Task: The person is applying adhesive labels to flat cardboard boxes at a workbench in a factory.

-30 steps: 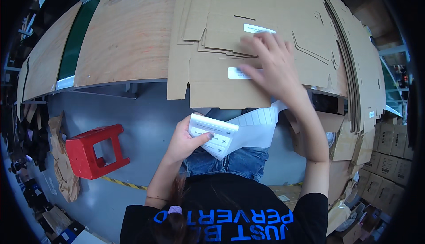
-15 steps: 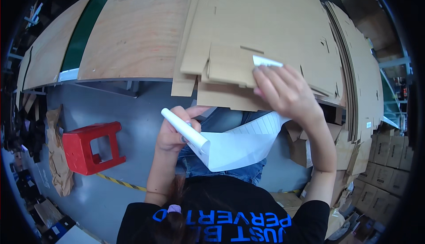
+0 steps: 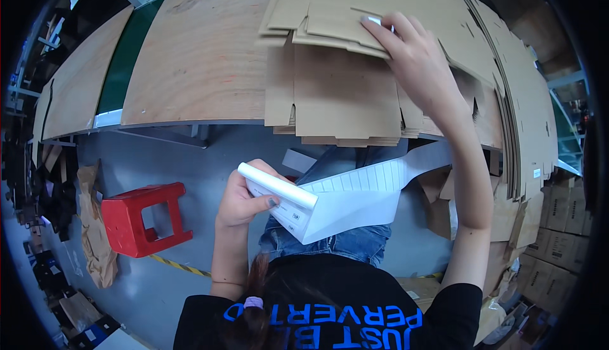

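Observation:
In my left hand [image 3: 244, 201] is a roll of white labels [image 3: 279, 185], with the thumb over its front and the fingers behind it. Its unrolled strip [image 3: 355, 213] loops over my lap, then runs right, a row of blank-looking sections facing up, and passes under my right forearm. My right hand [image 3: 422, 64] reaches forward onto the near flap of a flattened cardboard box [image 3: 336, 23], thumb and fingers bent against it. A bit of white label shows between the thumb and fingers; the rest is covered. Below that box lies a stack of flattened boxes [image 3: 346, 93] overhanging the table edge.
A bare wooden tabletop [image 3: 196, 52] extends left of the boxes. More flat cardboard [image 3: 523, 121] leans at the right, with closed cartons [image 3: 558, 248] beyond it. A red plastic stool [image 3: 146, 220] lies on the floor at left, beside crumpled brown paper [image 3: 95, 229].
The top flattened box has slid away from me together with my right hand, uncovering the stack beneath. My left hand has turned the roll, so its printed face now shows.

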A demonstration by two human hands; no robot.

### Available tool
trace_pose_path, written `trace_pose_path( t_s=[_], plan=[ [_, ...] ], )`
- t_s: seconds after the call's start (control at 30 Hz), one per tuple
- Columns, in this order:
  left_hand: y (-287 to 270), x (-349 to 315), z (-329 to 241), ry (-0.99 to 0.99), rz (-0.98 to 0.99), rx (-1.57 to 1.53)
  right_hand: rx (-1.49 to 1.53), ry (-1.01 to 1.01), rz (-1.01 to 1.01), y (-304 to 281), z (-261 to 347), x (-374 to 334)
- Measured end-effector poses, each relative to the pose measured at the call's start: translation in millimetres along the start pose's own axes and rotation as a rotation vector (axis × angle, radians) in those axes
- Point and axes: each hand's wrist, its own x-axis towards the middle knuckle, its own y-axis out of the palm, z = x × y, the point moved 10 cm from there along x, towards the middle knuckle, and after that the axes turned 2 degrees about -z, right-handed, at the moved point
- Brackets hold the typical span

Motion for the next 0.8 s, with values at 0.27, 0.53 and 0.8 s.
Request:
trace_pose_path(
  t_s=[0.27, 0.53, 0.8],
  plan=[
    [-21.1, -9.0, 19.6, -0.162, -0.384, 0.118, 0.039, 0.033, 0.019, 61.3, -1.9, -29.6],
    [-8.3, -2.5, 32.0, -0.172, -0.234, 0.246, 0.341, -0.021, 0.117, 46.8, 9.6, -33.8],
    [9.3, 15.3, 17.2, -0.115, -0.359, 0.397, 1.146, 0.291, 0.44, 11.5, 86.5, -89.9]
  ],
)
